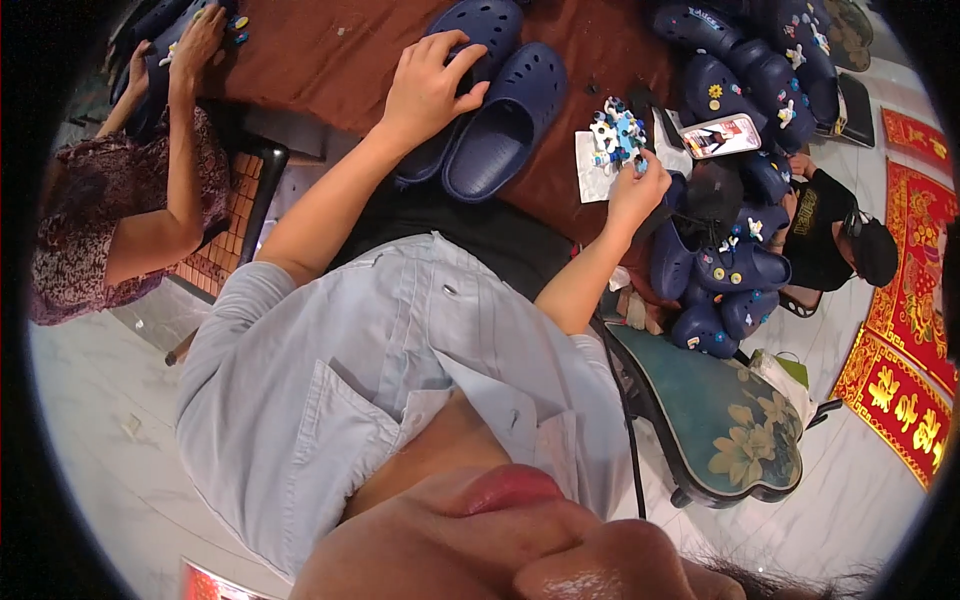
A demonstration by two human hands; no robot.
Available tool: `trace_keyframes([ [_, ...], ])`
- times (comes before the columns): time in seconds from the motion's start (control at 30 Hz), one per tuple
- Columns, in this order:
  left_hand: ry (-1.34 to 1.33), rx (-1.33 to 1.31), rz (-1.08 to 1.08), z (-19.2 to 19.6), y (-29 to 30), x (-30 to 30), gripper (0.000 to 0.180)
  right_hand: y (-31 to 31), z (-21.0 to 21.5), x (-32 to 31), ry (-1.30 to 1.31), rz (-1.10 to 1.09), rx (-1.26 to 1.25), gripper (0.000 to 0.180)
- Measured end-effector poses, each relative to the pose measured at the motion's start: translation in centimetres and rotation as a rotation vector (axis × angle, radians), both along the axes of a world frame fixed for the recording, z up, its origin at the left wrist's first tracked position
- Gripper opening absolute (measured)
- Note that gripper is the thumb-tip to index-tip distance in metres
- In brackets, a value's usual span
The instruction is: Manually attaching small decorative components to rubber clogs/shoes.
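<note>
Spreading open at upper centre, your left hand (430, 85) is resting its grip over a navy clog (487, 22); a second clog (505, 125) is lying alongside. Right of centre, your right hand (640, 190) is touching blue-and-white charms (618, 130); I cannot tell whether its grip is holding one.

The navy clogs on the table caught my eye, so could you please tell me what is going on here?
The person's left hand lies spread over one of two navy clogs. Their right hand is at a pile of small blue and white charms on a white sheet; whether it pinches one is hard to tell. Charm-dotted clogs are heaped to the right. At far left, a co-worker has their hands at more navy footwear.
</note>
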State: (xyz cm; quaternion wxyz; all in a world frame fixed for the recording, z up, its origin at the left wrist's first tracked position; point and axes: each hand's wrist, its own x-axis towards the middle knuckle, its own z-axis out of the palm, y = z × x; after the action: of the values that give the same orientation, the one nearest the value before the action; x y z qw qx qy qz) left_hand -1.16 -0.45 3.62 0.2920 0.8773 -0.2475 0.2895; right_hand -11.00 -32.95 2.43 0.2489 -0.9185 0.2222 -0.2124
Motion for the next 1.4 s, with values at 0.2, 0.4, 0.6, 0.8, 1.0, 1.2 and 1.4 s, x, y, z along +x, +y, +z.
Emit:
trace_keyframes([
  [0.2,-0.027,0.011,0.005,0.2,0.1,-0.1,0.049,0.3,0.3,2.7,-0.067,0.137,-0.205,0.033],
  [0.4,-0.007,-0.01,0.009,0.2,0.0,-0.2,0.049,0.9,0.4,3.9,0.066,0.091,-0.214,0.033],
  [0.6,0.015,-0.009,0.0,0.3,0.2,-0.4,0.049,-0.6,0.3,4.2,0.075,0.142,-0.185,0.029],
  [0.8,0.03,-0.012,0.002,0.3,0.2,-0.7,0.049,-0.1,1.4,5.0,-0.031,0.102,-0.245,0.019],
  [1.0,0.021,-0.009,0.006,0.1,0.3,-0.7,0.048,6.8,5.2,10.8,-0.194,0.456,0.265,0.015],
  [1.2,0.002,-0.021,-0.011,0.1,0.0,-0.8,0.049,13.3,5.2,19.0,-0.039,0.773,0.348,0.015],
  [1.4,0.047,-0.015,-0.023,0.2,-0.3,-1.0,0.048,15.5,3.3,22.6,0.177,0.797,0.169,0.018],
])
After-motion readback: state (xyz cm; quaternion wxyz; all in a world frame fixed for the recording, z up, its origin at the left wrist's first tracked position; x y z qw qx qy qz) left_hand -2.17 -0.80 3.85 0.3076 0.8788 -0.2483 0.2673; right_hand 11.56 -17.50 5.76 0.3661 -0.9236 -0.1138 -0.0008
